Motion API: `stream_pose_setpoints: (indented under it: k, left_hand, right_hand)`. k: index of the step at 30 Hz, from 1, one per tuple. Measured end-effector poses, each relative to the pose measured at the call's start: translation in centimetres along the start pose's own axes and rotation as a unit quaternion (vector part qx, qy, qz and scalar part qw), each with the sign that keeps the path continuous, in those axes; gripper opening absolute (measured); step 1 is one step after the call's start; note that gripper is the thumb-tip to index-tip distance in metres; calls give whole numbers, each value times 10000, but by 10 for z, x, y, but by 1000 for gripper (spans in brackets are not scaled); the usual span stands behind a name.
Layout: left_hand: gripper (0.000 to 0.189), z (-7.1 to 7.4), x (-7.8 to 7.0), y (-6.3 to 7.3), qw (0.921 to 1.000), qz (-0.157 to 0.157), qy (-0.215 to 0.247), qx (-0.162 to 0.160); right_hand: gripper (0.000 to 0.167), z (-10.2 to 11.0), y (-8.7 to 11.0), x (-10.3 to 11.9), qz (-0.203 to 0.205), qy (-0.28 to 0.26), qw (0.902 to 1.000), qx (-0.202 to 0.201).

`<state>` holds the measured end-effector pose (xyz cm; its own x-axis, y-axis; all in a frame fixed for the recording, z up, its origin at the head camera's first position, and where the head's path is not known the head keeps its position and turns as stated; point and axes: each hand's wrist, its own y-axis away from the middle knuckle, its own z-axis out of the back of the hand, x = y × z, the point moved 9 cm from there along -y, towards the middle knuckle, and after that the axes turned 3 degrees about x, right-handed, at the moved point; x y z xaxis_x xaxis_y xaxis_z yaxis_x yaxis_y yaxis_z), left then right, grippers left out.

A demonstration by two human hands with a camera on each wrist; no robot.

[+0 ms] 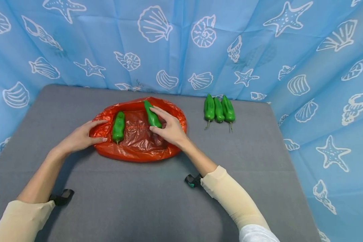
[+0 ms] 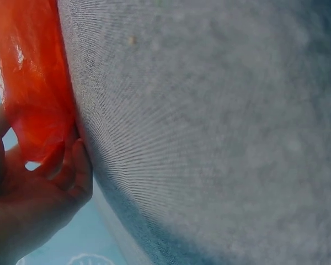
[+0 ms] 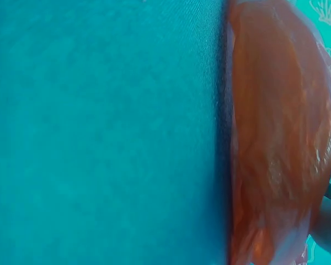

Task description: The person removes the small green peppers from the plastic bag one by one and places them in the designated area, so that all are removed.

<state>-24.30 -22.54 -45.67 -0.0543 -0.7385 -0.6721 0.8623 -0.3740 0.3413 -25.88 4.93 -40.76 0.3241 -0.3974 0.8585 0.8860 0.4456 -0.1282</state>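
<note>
A red plastic bag (image 1: 136, 153) lies on the table with its mouth spread wide. Inside it, toward the left, rests one green pepper (image 1: 118, 127). My right hand (image 1: 170, 129) pinches a second green pepper (image 1: 151, 116) between thumb and fingers, over the right half of the bag's opening. At the bag's left rim, my left hand (image 1: 80, 136) grips the plastic with thumb and fingers spread apart along the edge. The left wrist view shows that hand (image 2: 41, 193) around the end of the red bag (image 2: 36, 83). In the right wrist view the bag's side (image 3: 281, 132) hides most of the hand.
Three more green peppers (image 1: 218, 110) lie side by side at the back right of the grey table (image 1: 157, 201). A blue curtain (image 1: 175, 50) with white shell prints hangs along the back and right edges.
</note>
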Motion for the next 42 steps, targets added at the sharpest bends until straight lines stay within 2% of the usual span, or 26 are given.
stream_pose_setpoints:
  k: [5,14,28,35,42]
  left_hand:
    - [80,1,0,-1,10000,-13,-38,19]
    - [81,0,1,1,10000,39,-45,3]
    - [80,1,-2,1,10000,-25,-51,-26]
    - [79,0,-4,0,9999,-60,-86,-16]
    - [80,-1,-2,1,9997,-106,-184,-88]
  right_hand:
    - [63,9,5,-3,49,-205,9996,-180]
    - [62,25,15,-3,218,-123,9989,-386]
    - [57,51,39,-15,-32,-187,9974,-689]
    - [54,66,59,10,-153,-272,9970,-706]
    - [59,69,66,-30,-222,-255,9968,-731]
